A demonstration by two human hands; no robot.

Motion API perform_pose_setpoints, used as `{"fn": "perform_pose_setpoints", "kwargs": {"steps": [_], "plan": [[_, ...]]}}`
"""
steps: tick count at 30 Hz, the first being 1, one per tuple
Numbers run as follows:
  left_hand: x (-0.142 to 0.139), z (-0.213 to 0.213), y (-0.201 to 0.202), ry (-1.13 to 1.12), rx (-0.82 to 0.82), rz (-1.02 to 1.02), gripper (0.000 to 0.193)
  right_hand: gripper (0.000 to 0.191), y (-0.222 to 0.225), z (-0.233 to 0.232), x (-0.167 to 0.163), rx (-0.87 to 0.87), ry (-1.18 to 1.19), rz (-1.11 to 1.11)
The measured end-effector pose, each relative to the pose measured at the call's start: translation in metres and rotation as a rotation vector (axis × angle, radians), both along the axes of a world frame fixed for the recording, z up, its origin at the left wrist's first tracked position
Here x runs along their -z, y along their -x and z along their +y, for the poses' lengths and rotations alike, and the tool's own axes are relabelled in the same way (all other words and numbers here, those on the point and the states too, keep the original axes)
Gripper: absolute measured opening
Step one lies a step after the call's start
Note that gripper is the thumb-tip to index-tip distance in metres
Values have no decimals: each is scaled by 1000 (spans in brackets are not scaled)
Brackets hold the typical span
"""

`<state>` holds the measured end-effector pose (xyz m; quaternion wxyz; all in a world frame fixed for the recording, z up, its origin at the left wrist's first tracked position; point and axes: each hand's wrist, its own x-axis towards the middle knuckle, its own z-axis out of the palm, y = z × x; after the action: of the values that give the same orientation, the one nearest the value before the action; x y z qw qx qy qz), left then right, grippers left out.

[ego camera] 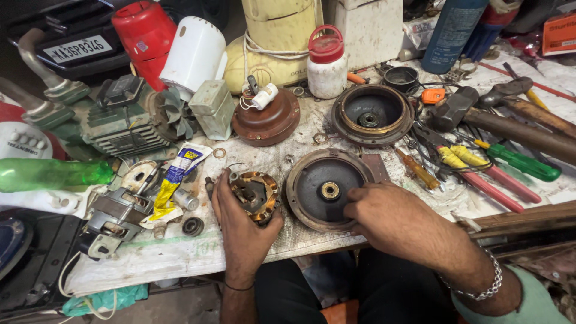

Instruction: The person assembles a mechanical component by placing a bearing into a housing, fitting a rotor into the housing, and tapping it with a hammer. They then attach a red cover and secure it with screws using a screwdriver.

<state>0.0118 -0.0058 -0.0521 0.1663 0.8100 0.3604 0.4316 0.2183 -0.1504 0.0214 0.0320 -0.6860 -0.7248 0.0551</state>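
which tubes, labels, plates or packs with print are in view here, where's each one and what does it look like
Tube: left of the left hand, squeezed, yellow, blue and white.
Plate: top left, white rectangle, dark characters.
Can: top right, upright blue cylinder, pale print.
Box: top right corner, orange, cut off.
Jar: top centre, white, red lid, no readable label.

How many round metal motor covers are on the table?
3. One dark cover lies under the right hand, one open cover sits behind it, and a brown domed cover sits farther left. Clutter may hide more.
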Motion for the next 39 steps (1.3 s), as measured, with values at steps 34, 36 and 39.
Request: {"fn": "perform_pose_setpoints", "kwargs": {"steps": [34,36,39], "plan": [[0,-6,-1,-71,24,-38,114,47,-14,0,10,-94,41,34],[0,-6,-1,-78,15,-36,113,50,-17,0,14,-84,63,14],[0,-6,-2,-88,-4,-11,114,44,-17,1,17,-72,71,21]]}}
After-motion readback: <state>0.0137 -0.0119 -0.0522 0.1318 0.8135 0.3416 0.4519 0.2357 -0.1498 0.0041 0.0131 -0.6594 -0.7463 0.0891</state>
